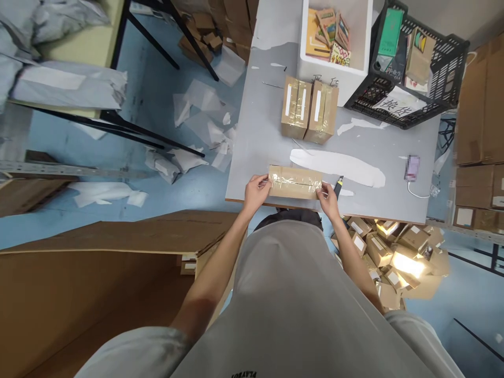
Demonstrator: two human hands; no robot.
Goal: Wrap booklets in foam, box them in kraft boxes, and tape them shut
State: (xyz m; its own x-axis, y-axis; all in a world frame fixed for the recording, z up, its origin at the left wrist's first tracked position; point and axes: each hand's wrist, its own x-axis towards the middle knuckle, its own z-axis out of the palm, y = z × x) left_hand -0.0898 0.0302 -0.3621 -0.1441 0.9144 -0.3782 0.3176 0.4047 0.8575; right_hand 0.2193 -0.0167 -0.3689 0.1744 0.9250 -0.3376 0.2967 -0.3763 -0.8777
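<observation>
A small taped cardboard box [295,182] lies lengthwise near the front edge of the table, shiny clear tape across its upper face. My left hand [256,193] grips its left end with thumb and fingers. At the opposite end, my right hand [329,200] has its fingers closed on the box's right edge. A black and yellow utility knife [338,187] is right beside my right hand; whether the two touch, I cannot tell. Beyond the box stand two more taped cartons [295,107] side by side, with white label strips.
On the grey table [260,136] stand a white bin [323,76] and a black crate [444,79], both holding packaged goods. A pale device [412,168] with a cable lies right. Parcels [378,249] are heaped on the floor; a large open carton [118,236] stands left.
</observation>
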